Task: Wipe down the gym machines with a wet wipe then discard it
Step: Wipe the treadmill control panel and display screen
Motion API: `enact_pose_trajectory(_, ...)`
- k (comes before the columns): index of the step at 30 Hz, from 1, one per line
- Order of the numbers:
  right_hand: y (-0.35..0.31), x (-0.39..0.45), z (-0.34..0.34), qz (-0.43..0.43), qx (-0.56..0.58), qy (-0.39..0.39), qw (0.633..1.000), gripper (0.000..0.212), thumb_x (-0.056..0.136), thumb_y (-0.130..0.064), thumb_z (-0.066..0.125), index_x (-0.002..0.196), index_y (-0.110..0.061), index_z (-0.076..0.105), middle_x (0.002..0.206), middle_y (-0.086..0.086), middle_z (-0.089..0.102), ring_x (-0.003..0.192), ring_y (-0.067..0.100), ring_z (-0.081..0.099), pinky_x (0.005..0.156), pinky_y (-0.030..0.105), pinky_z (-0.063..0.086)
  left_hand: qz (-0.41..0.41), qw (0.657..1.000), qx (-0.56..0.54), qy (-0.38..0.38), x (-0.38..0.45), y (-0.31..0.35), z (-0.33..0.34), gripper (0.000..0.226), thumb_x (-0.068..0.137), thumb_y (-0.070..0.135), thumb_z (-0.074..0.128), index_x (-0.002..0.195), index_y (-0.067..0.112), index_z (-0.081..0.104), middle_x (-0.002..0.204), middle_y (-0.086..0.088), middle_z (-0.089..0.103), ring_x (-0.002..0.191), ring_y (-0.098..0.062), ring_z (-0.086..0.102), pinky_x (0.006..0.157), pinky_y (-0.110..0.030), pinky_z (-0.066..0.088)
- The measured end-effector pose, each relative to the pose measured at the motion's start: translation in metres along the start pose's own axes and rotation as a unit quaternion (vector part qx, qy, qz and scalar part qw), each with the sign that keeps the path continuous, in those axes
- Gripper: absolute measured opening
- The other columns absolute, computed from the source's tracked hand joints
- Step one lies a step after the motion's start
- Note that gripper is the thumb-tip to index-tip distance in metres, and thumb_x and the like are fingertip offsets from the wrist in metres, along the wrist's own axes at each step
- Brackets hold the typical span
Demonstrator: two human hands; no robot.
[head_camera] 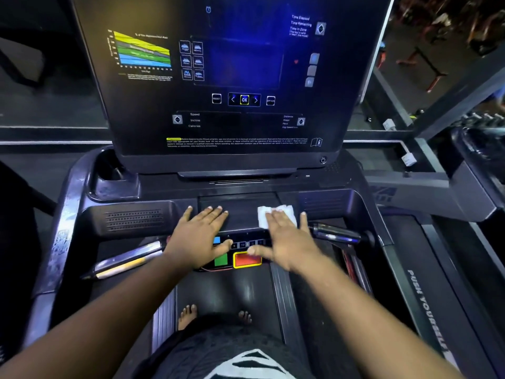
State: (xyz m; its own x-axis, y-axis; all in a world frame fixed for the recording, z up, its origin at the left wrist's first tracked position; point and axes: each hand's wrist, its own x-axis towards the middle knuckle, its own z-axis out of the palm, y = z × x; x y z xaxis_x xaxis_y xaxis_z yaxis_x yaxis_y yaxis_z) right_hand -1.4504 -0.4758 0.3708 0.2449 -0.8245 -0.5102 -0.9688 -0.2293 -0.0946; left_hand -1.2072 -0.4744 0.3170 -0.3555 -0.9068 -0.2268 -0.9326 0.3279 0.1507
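Two flat hands on a treadmill console [240,214]; right hand [287,242] presses a wet wipe [276,210].
Left hand [198,236] rests flat, grasping nothing. Wipe looks thin, limp and damp, so it probably bunches easily; a broad palm press suits it.

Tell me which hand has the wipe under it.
The right hand: its flat fingers press the white wipe onto the treadmill ledge. The left hand lies bare on it.

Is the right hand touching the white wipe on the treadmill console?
Touching. The head view shows the right hand lying flat with its fingers on top of the white wipe, pressing it against the console.
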Motion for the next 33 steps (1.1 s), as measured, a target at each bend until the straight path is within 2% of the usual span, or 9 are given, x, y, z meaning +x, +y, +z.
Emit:
enact_pose_trajectory(3, -0.025, -0.011, 0.014, -0.052, 0.001, 0.039, 0.998, 0.134, 0.056, -0.100, 0.008, 0.163, -0.018, 0.003, 0.171, 0.002, 0.002, 0.157, 0.016, -0.004, 0.122, 0.057, -0.014, 0.009, 1.000, -0.016, 0.010, -0.002, -0.003, -0.001, 0.100, 0.078, 0.077, 0.005, 0.162, 0.026, 0.021, 0.169, 0.004, 0.021, 0.155, -0.014, 0.020, 0.126, -0.051, 0.009)
enact_pose_trajectory(7, -0.001, -0.007, 0.044, -0.034, -0.076, 0.148, 0.985, 0.121, 0.073, -0.095, 0.020, 0.162, -0.013, 0.010, 0.169, 0.008, 0.013, 0.157, 0.021, 0.010, 0.118, 0.070, -0.005, 0.051, 0.998, -0.035, 0.013, -0.010, -0.017, 0.000, 0.094, 0.083, 0.075, 0.010, 0.162, 0.026, 0.021, 0.170, 0.003, 0.018, 0.156, -0.016, 0.016, 0.126, -0.045, 0.008)
enact_pose_trajectory(11, -0.010, -0.008, 0.083, 0.016, -0.060, 0.173, 0.983, 0.128, 0.072, -0.094, 0.019, 0.160, -0.004, 0.000, 0.169, 0.018, -0.002, 0.156, 0.032, -0.001, 0.117, 0.073, 0.002, 0.063, 0.993, -0.069, 0.072, -0.019, -0.033, 0.010, 0.084, 0.091, 0.071, 0.031, 0.156, 0.017, 0.037, 0.163, -0.007, 0.035, 0.150, -0.027, 0.032, 0.125, -0.046, 0.018)
enact_pose_trajectory(13, -0.039, -0.006, 0.099, -0.029, -0.057, 0.177, 0.982, 0.127, 0.073, -0.093, 0.022, 0.160, -0.003, 0.000, 0.167, 0.018, -0.010, 0.156, 0.032, -0.008, 0.117, 0.073, 0.004, 0.070, 0.992, -0.067, 0.080, -0.022, -0.037, 0.013, 0.083, 0.092, 0.069, 0.036, 0.156, 0.016, 0.037, 0.161, -0.009, 0.037, 0.149, -0.026, 0.033, 0.125, -0.045, 0.018)
enact_pose_trajectory(16, -0.073, 0.000, 0.119, -0.096, -0.096, 0.189, 0.972, 0.126, 0.073, -0.092, 0.033, 0.161, -0.005, 0.009, 0.169, 0.015, -0.007, 0.156, 0.031, 0.001, 0.115, 0.071, 0.016, 0.093, 0.990, -0.060, 0.087, -0.025, -0.043, 0.017, 0.086, 0.091, 0.068, 0.046, 0.157, 0.014, 0.032, 0.160, -0.009, 0.038, 0.149, -0.026, 0.033, 0.125, -0.047, 0.019)
enact_pose_trajectory(21, -0.053, -0.003, 0.137, -0.039, -0.086, 0.222, 0.971, 0.115, 0.078, -0.088, 0.032, 0.161, -0.013, 0.011, 0.170, 0.007, -0.005, 0.155, 0.024, 0.011, 0.116, 0.073, 0.001, 0.120, 0.988, -0.060, 0.077, -0.035, -0.058, 0.023, 0.104, 0.082, 0.058, 0.074, 0.160, 0.012, 0.022, 0.163, -0.010, 0.032, 0.154, -0.025, 0.022, 0.126, -0.048, 0.016)
enact_pose_trajectory(25, -0.063, -0.005, 0.139, 0.024, -0.051, 0.195, 0.979, 0.123, 0.076, -0.090, 0.025, 0.160, -0.004, 0.000, 0.168, 0.018, 0.000, 0.156, 0.033, 0.002, 0.117, 0.073, -0.002, 0.122, 0.987, -0.080, 0.067, -0.041, -0.063, 0.026, 0.110, 0.081, 0.060, 0.074, 0.161, 0.011, 0.017, 0.167, -0.008, 0.024, 0.157, -0.022, 0.010, 0.127, -0.044, 0.008)
enact_pose_trajectory(30, -0.116, 0.007, 0.142, -0.074, -0.070, 0.211, 0.972, 0.127, 0.074, -0.091, 0.038, 0.160, -0.003, 0.008, 0.168, 0.017, 0.003, 0.156, 0.031, 0.008, 0.116, 0.074, 0.008, 0.131, 0.986, -0.085, 0.062, -0.041, -0.068, 0.029, 0.114, 0.079, 0.080, 0.049, 0.162, 0.011, 0.012, 0.169, -0.006, 0.018, 0.158, -0.019, 0.004, 0.127, -0.046, 0.008)
enact_pose_trajectory(33, -0.120, 0.005, 0.149, -0.097, -0.107, 0.218, 0.965, 0.122, 0.077, -0.090, 0.037, 0.161, -0.006, 0.011, 0.170, 0.012, 0.003, 0.157, 0.027, 0.006, 0.115, 0.074, 0.014, 0.143, 0.985, -0.087, 0.046, -0.042, -0.073, 0.030, 0.121, 0.076, 0.081, 0.055, 0.163, 0.013, 0.004, 0.171, -0.002, 0.008, 0.158, -0.016, -0.005, 0.127, -0.046, 0.005)
